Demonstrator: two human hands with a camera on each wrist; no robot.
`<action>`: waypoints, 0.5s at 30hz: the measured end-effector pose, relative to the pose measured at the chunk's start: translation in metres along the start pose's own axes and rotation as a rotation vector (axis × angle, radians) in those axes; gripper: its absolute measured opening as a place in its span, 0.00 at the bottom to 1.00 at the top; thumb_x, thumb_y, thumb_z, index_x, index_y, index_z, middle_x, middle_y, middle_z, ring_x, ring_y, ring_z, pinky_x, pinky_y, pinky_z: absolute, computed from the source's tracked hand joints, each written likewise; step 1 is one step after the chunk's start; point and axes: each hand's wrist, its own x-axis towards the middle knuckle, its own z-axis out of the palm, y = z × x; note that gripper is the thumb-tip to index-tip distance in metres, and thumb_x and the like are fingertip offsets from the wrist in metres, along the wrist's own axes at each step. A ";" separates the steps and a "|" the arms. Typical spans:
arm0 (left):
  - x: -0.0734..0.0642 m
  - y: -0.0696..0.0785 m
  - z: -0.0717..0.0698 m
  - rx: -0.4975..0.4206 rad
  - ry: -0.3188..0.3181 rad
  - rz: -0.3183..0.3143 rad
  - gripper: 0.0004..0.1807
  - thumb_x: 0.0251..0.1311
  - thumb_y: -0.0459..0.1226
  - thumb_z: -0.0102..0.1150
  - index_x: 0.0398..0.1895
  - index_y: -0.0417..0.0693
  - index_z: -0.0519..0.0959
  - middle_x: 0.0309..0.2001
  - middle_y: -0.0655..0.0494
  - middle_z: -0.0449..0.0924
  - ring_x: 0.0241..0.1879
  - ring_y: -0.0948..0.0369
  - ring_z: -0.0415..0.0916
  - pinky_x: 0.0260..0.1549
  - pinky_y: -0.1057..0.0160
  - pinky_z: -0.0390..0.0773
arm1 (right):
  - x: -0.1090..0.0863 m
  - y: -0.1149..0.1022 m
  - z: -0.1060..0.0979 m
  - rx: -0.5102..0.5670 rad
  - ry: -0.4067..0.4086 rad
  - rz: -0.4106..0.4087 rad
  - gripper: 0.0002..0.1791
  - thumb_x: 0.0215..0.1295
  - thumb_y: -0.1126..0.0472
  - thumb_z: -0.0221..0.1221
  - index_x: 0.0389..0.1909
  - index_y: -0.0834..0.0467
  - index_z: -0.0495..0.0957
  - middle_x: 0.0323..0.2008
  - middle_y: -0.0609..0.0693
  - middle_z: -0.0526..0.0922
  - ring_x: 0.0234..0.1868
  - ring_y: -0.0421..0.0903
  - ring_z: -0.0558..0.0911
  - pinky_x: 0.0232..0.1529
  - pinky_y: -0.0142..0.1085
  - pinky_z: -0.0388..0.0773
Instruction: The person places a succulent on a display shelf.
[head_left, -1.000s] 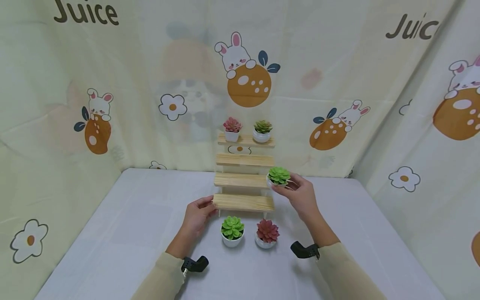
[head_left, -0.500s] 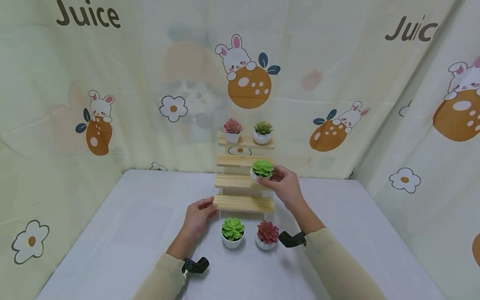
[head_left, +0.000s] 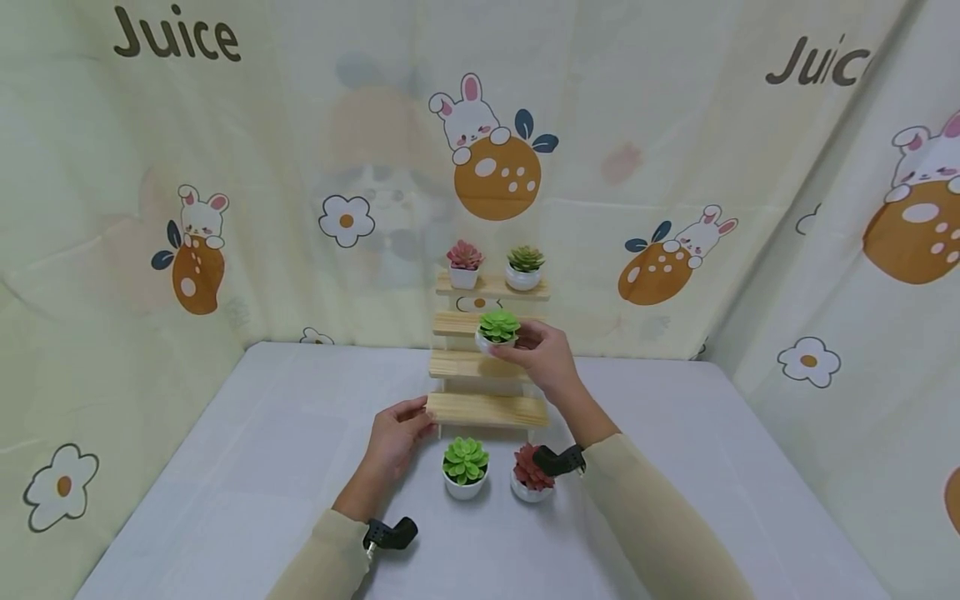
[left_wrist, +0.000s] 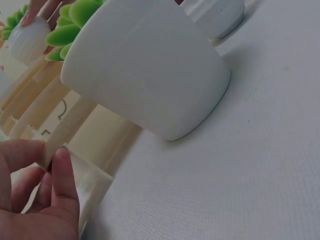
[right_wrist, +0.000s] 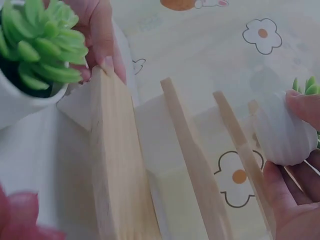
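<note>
My right hand [head_left: 547, 358] grips a small potted succulent [head_left: 498, 327], green leaves in a ribbed white pot, in front of the second-highest tier of a wooden stepped shelf [head_left: 487, 408]. In the right wrist view, thumb and fingers hold the white pot [right_wrist: 282, 130] from the side. With thumb and fingers my left hand [head_left: 392, 435] pinches the left end of the lowest plank, which shows close up in the left wrist view. A red succulent [head_left: 465, 257] and a dark green one [head_left: 524, 258] stand on the top tier.
On the white table [head_left: 300, 433], before the shelf, stand a green succulent [head_left: 465, 467] and a red succulent [head_left: 528, 471], the latter partly covered by the right wrist's camera [head_left: 558, 460]. A printed curtain [head_left: 300, 125] hangs behind and at both sides.
My right hand has carried the green succulent left and slightly upward, from beside the shelf's right edge to over its middle. My left hand keeps its place on the lowest plank.
</note>
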 end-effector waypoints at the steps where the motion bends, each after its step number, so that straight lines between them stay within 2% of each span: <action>1: 0.000 0.000 0.000 -0.001 -0.001 0.005 0.20 0.65 0.24 0.61 0.61 0.34 0.79 0.52 0.40 0.82 0.42 0.61 0.84 0.41 0.66 0.88 | 0.002 0.000 0.002 0.004 -0.002 0.001 0.32 0.55 0.60 0.77 0.61 0.59 0.80 0.55 0.60 0.85 0.49 0.45 0.84 0.44 0.26 0.83; 7: -0.001 -0.001 0.000 -0.004 -0.006 0.010 0.20 0.65 0.24 0.61 0.61 0.33 0.79 0.52 0.40 0.82 0.41 0.62 0.84 0.41 0.67 0.88 | 0.012 -0.002 0.012 -0.006 -0.003 0.001 0.31 0.54 0.59 0.77 0.60 0.58 0.81 0.55 0.59 0.85 0.50 0.47 0.85 0.43 0.29 0.84; 15: 0.000 0.000 -0.001 -0.004 -0.009 0.002 0.21 0.65 0.25 0.62 0.62 0.34 0.79 0.54 0.39 0.81 0.43 0.61 0.84 0.42 0.66 0.88 | 0.025 -0.003 0.023 -0.006 -0.020 -0.013 0.30 0.54 0.56 0.78 0.59 0.56 0.82 0.55 0.57 0.86 0.54 0.50 0.85 0.50 0.33 0.85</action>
